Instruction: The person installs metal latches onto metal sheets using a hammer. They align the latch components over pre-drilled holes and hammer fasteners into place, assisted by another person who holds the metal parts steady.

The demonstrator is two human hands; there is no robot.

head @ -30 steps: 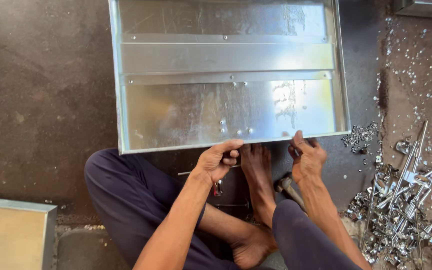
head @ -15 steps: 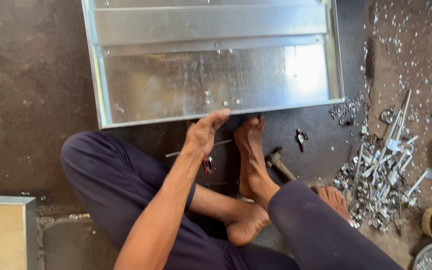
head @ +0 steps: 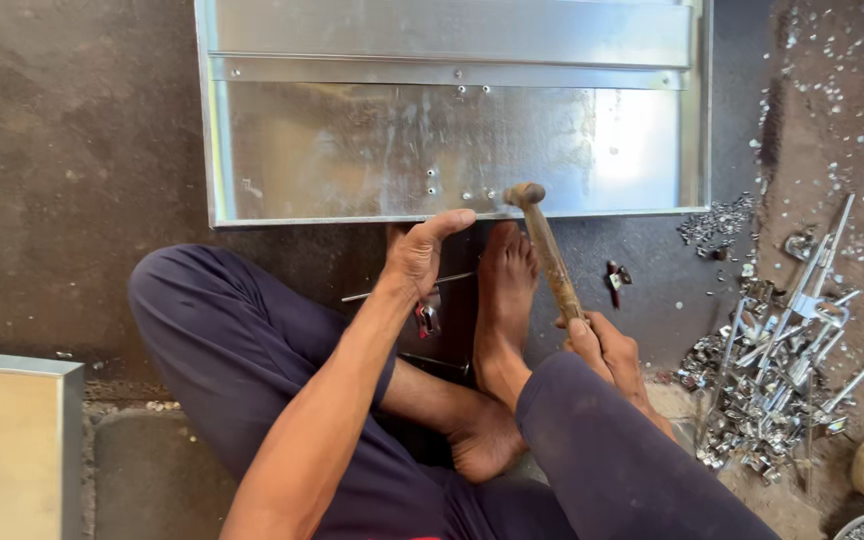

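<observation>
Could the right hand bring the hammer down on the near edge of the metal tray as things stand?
Probably yes. The right hand grips the hammer by its handle, and its head already sits at the near rim of the metal tray. The left hand rests on that rim beside it, thumb close by.

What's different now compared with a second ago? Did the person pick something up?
Yes. The right hand left the near edge of the shiny sheet-metal tray, reached to the floor, and now grips a wooden-handled hammer, its head at that edge. The left hand has stayed at the edge, thumb on the rim. The bare foot and the pile of metal scraps have not moved.
</observation>
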